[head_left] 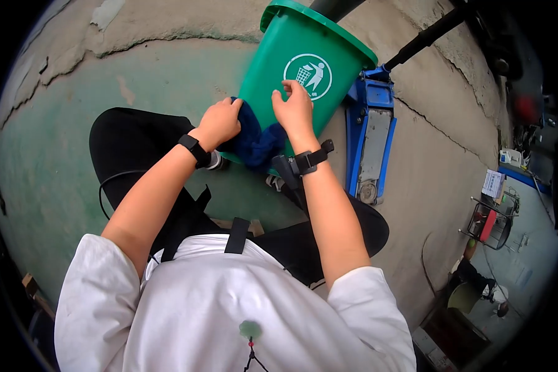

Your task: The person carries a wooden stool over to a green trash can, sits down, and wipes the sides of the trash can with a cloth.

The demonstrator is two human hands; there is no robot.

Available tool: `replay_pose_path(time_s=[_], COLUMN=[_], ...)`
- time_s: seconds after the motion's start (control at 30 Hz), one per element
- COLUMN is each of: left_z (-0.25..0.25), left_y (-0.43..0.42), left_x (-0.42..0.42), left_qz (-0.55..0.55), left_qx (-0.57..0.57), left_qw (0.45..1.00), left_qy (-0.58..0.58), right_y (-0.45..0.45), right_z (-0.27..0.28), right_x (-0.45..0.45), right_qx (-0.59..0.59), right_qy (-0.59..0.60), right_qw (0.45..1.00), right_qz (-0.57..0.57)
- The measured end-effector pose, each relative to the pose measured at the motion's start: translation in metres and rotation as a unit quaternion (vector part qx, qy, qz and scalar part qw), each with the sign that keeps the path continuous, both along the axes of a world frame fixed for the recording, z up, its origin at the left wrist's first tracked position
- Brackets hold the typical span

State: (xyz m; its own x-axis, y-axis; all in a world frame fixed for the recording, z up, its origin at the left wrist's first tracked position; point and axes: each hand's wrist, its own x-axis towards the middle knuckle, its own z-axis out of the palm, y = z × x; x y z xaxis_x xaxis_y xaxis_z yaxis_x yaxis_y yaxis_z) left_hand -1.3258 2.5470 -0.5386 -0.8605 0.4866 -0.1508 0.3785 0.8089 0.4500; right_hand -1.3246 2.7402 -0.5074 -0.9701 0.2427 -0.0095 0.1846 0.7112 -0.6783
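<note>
A green trash bin (pixel 273 68), tilted in the view, stands in front of my legs with a white round litter symbol on its side. My left hand (pixel 222 124) is closed on a dark blue cloth (pixel 257 142) at the bin's lower left edge. The cloth hangs bunched across the bin's lower side. My right hand (pixel 294 110) is held over the bin's side just below the symbol, thumb and curled fingers apart with nothing in them. Whether its fingertips touch the bin I cannot tell.
A blue floor jack (pixel 372 130) with a black handle (pixel 425 40) lies right of the bin. Cracks run through the concrete floor (pixel 428 167). At far right are a red-seated stool (pixel 488 226) and a white box (pixel 493 184). My knees flank the bin's near end.
</note>
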Motion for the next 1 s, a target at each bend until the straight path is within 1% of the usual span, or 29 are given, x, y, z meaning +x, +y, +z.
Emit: replay_pose_path(time_s=[0.03, 0.07, 0.1, 0.13, 0.17, 0.2, 0.27, 0.33, 0.37, 0.47, 0.5, 0.6, 0.63, 0.7, 0.73, 0.77, 0.8, 0.83, 0.87, 0.9, 0.93, 0.97, 1.0], left_z=[-0.003, -0.007, -0.012, -0.005, -0.003, -0.003, -0.005, -0.008, -0.011, -0.005, -0.005, -0.007, -0.008, -0.005, -0.003, -0.002, 0.005, 0.014, 0.016, 0.016, 0.019, 0.021, 0.023], left_y=[0.001, 0.002, 0.002, 0.004, 0.007, 0.010, 0.012, 0.011, 0.013, 0.013, 0.013, 0.006, 0.005, 0.006, 0.008, 0.009, 0.011, 0.009, 0.007, 0.005, 0.004, 0.005, 0.007], left_x=[0.004, 0.010, 0.016, 0.022, 0.028, 0.034, 0.043, 0.044, 0.043, 0.042, 0.042, 0.044, 0.044, 0.044, 0.046, 0.047, 0.044, 0.041, 0.039, 0.039, 0.040, 0.040, 0.042], left_qz=[0.000, 0.000, -0.005, -0.009, 0.001, 0.011, 0.035, 0.040, 0.019, 0.019, 0.024, 0.028, 0.026, 0.037, 0.037, 0.034, 0.028, 0.016, -0.001, -0.017, -0.032, -0.061, -0.079], left_qx=[-0.001, -0.002, 0.010, -0.023, -0.032, -0.041, -0.061, -0.050, -0.116, -0.094, -0.072, -0.022, -0.015, 0.021, 0.032, 0.045, 0.057, 0.037, 0.072, 0.106, 0.139, 0.178, 0.183], left_qw=[1.000, 1.000, 1.000, 1.000, 0.999, 0.999, 0.997, 0.998, 0.993, 0.995, 0.997, 0.999, 1.000, 0.999, 0.999, 0.998, 0.998, 0.997, 0.994, 0.990, 0.985, 0.979, 0.977], left_qy=[0.006, 0.008, 0.023, 0.017, 0.005, -0.006, 0.011, 0.018, 0.006, 0.017, 0.013, 0.005, 0.005, 0.027, 0.012, -0.003, -0.016, -0.072, -0.079, -0.088, -0.101, -0.075, -0.070], right_y=[0.008, 0.015, 0.019, 0.023, 0.029, 0.032, 0.044, 0.038, 0.031, 0.005, -0.005, -0.022, -0.016, -0.008, -0.005, -0.003, -0.001, 0.003, 0.007, 0.014, 0.025, 0.041, 0.056], right_z=[0.005, 0.016, 0.026, 0.035, 0.033, 0.036, 0.029, 0.031, 0.028, 0.014, 0.019, 0.035, 0.028, 0.023, 0.024, 0.023, 0.025, 0.024, 0.025, 0.031, 0.032, 0.034, 0.034], right_x=[-0.029, -0.057, -0.080, -0.102, -0.123, -0.140, -0.175, -0.198, -0.209, -0.233, -0.237, -0.235, -0.235, -0.232, -0.230, -0.229, -0.225, -0.220, -0.217, -0.210, -0.212, -0.214, -0.215], right_qx=[-0.015, 0.001, 0.058, 0.086, 0.167, 0.278, 0.399, 0.425, 0.437, 0.430, 0.407, 0.402, 0.413, 0.385, 0.368, 0.372, 0.363, 0.353, 0.342, 0.297, 0.264, 0.230, 0.194], right_qy=[0.029, 0.063, 0.110, 0.115, 0.159, 0.182, 0.187, 0.165, 0.154, 0.140, 0.026, -0.077, -0.050, 0.005, 0.023, 0.022, 0.046, 0.072, 0.099, 0.150, 0.166, 0.181, 0.193], right_qw=[0.999, 0.998, 0.992, 0.990, 0.973, 0.943, 0.891, 0.875, 0.865, 0.875, 0.898, 0.899, 0.896, 0.913, 0.920, 0.915, 0.913, 0.910, 0.907, 0.912, 0.917, 0.921, 0.924], right_qz=[-0.006, -0.007, -0.007, -0.003, 0.001, 0.014, 0.113, 0.165, 0.190, 0.171, 0.164, 0.156, 0.154, 0.138, 0.135, 0.156, 0.181, 0.203, 0.225, 0.239, 0.249, 0.258, 0.266])
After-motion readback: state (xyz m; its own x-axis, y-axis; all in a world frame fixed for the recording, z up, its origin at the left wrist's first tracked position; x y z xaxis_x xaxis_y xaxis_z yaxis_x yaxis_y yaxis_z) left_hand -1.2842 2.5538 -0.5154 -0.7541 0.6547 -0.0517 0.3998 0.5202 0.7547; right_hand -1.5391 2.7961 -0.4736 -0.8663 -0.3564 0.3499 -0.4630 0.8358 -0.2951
